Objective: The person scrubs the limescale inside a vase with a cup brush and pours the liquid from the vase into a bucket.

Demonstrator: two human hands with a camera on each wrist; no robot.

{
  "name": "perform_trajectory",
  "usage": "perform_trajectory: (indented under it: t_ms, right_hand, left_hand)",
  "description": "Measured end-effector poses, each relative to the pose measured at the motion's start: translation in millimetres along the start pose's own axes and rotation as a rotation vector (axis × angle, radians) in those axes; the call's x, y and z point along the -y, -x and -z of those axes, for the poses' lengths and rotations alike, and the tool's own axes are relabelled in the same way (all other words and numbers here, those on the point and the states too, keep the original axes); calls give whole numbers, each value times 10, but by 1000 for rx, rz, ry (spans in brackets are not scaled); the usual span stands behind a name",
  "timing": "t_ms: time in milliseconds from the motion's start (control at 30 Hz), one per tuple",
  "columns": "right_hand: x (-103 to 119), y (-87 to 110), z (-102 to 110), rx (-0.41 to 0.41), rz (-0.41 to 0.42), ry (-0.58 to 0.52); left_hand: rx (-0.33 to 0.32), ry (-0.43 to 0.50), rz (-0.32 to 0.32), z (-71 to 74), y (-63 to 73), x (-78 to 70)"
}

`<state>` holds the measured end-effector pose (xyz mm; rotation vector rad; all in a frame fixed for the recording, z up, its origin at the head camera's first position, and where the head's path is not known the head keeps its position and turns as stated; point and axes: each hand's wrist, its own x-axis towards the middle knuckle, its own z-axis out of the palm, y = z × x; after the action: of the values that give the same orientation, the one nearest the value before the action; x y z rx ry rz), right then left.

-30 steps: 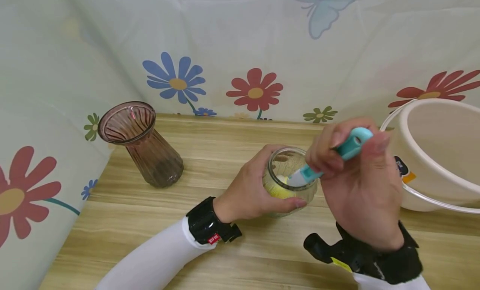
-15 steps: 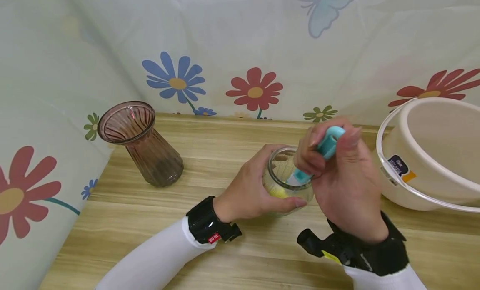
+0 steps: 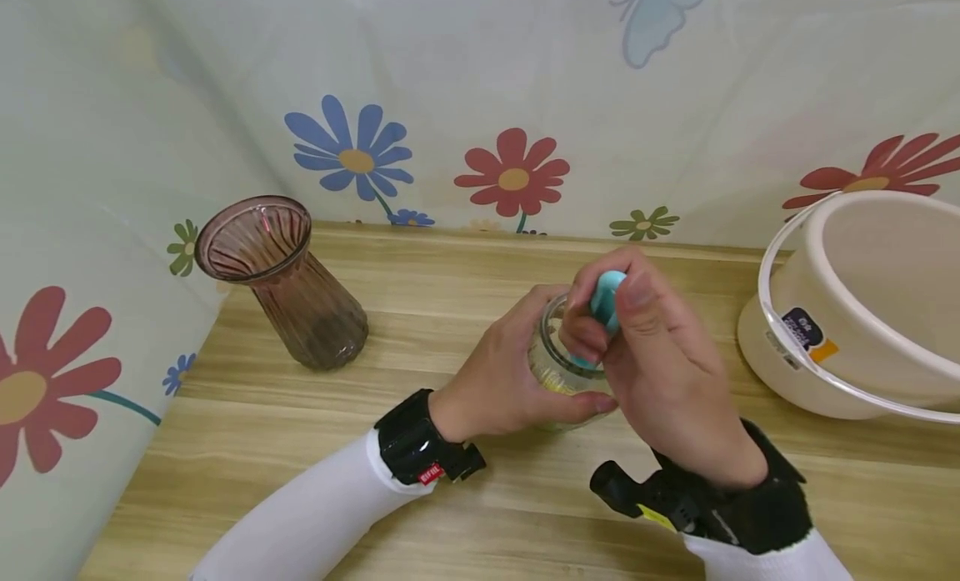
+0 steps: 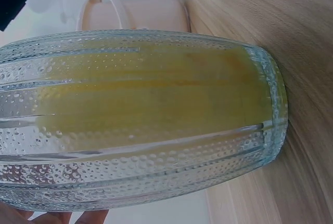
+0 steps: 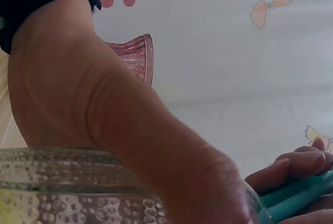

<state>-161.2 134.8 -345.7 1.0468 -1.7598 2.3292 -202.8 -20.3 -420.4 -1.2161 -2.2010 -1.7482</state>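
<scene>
A clear textured glass jar [image 3: 546,366] stands on the wooden table, and my left hand [image 3: 504,383] grips it round the side. My right hand [image 3: 663,373] is over the mouth, fingers and thumb curled round the teal handle [image 3: 606,302] of a sponge bottle brush. Through the glass in the left wrist view shows the brush's yellow sponge head [image 4: 156,94], reaching down close to the jar's base. The right wrist view catches the jar's rim [image 5: 62,156], my left thumb across it, and part of the teal handle [image 5: 299,198]. My right hand hides much of the jar's opening.
A ribbed purplish glass vase [image 3: 311,310] with a flared rim stands at the left on the wooden table [image 3: 420,289]. To the right is a cream bucket [image 3: 772,373] with its handle lowered on the near side. A flower-print sheet [image 3: 420,56] hangs behind and at left.
My right hand has moved left and tipped the brush handle more upright, so the handle sits lower and deeper in the jar. My left hand and the jar stay nearly in place.
</scene>
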Motion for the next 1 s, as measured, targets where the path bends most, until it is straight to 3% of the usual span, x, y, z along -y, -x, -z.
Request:
perform_trajectory:
  t_ms: [333, 667, 1000]
  right_hand:
    - [68, 26, 22, 100, -70, 107]
    - [64, 24, 4, 43, -92, 88]
    - [68, 48, 40, 17, -16, -25]
  left_hand:
    - [-23, -54, -53, -2, -18, 2]
    - [-25, -30, -31, -4, -7, -1]
    - [14, 4, 2, -17, 2, -9]
